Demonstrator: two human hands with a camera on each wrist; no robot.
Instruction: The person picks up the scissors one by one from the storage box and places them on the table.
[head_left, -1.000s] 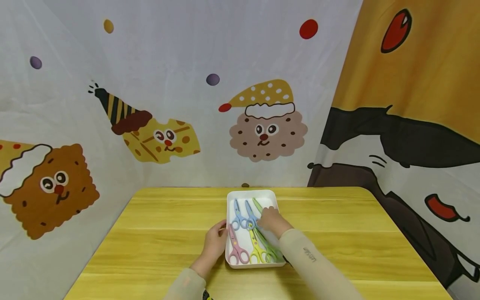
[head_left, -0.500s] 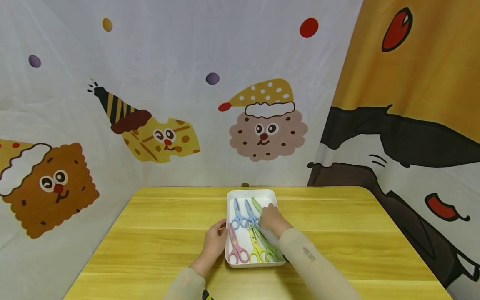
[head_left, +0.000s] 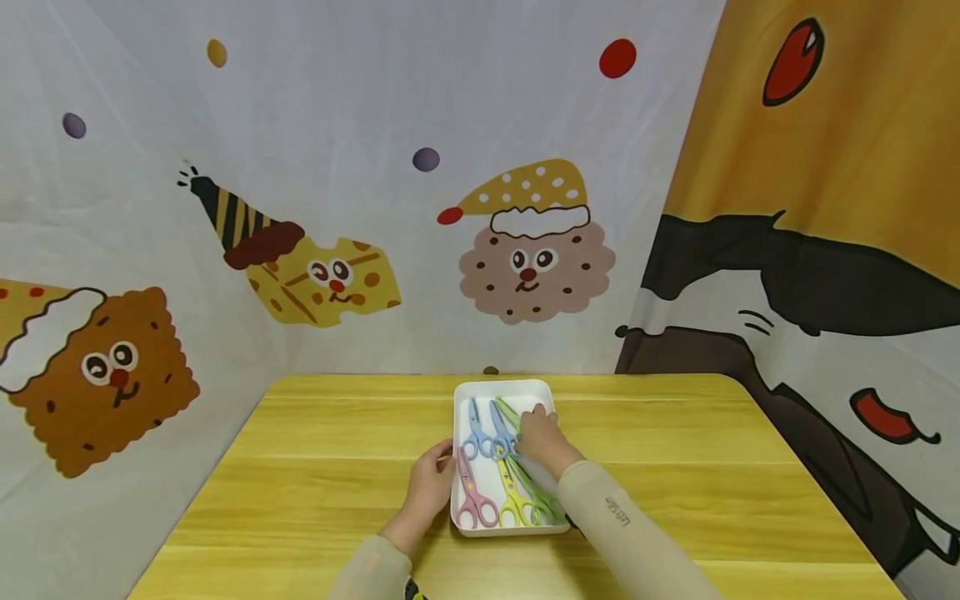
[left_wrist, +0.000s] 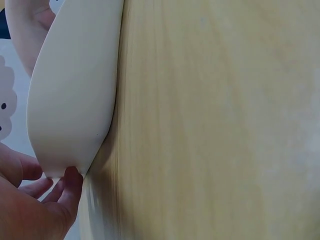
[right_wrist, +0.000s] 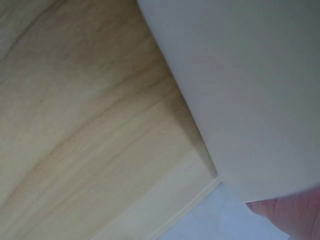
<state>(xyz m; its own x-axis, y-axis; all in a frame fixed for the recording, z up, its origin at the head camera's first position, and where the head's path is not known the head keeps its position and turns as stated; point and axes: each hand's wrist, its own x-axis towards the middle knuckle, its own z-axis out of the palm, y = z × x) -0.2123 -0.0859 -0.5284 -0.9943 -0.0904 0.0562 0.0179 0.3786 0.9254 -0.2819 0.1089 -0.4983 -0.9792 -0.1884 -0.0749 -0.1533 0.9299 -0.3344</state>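
Green scissors [head_left: 508, 408], head view only: right hand [head_left: 546, 442] apparently pinches, left [head_left: 431, 483] loosely touches tray [head_left: 513, 532].

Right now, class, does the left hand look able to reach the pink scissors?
Probably yes: the left hand touches the tray close beside the pink scissors; only the tray's wall stands between, and nothing lies over them.

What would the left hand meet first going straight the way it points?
The tray. The left hand seems to touch its outer wall, so probably no gap, though exact contact depth is hard to judge.
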